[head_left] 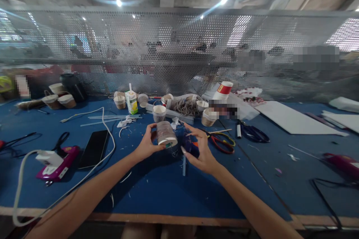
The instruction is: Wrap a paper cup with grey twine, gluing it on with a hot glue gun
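My left hand (147, 143) grips a paper cup (166, 133) wrapped in grey-brown cord. The cup is tilted on its side, its pale round end turned towards me, with a small green spot at the edge. To the right of the cup, my right hand (204, 153) is held with thumb and fingers apart, not touching it. Between those fingers shows a dark blue object with an orange part (195, 144), lying behind the hand; its kind is hard to make out. A thin clear strip (184, 166) lies below. Red-and-yellow-handled scissors (223, 143) rest right of the hand.
Several cord-wrapped cups (159, 113) and a tangle of cord (186, 108) stand behind, beside a drink carton (131, 102). A black phone (94, 149), a white cable and a purple power strip (57, 166) lie left. Blue-handled scissors (255, 133) and white board (294, 117) lie right.
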A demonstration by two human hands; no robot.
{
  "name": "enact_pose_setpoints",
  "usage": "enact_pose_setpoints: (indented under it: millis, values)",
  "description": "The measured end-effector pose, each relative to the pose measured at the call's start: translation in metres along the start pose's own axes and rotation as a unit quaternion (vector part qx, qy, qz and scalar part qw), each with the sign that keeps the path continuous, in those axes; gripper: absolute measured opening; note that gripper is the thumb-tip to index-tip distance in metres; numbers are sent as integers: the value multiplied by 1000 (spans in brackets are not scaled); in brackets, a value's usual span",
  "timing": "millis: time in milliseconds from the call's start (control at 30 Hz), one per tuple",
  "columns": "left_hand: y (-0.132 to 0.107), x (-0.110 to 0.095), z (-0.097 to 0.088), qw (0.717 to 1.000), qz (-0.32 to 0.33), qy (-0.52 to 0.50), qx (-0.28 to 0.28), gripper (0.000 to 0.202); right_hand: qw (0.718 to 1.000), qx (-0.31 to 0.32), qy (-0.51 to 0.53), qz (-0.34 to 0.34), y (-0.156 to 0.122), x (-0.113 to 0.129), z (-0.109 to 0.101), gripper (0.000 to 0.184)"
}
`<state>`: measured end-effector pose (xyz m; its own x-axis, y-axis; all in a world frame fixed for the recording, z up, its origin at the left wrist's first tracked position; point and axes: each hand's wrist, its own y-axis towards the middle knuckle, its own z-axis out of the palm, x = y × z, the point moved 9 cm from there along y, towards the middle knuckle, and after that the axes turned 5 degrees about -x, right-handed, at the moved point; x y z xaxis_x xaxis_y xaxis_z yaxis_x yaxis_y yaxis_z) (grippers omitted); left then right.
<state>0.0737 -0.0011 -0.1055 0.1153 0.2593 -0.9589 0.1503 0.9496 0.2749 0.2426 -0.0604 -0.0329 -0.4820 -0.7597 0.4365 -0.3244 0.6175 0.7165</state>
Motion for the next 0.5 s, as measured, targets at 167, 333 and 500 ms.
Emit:
enact_pose_setpoints:
  millis: [167,333,500]
  values:
    - [-6,6,17,996,-42,-43,67,80,989,117,67,60,-9,-11,30,55]
    - [-12,-3,26,992,3,-9,127,84,982,119,107,97,-12,-23,35,44]
    - [-16,-24,26,970,153,140,131,82,993,106,46,35,-10,-16,35,38]
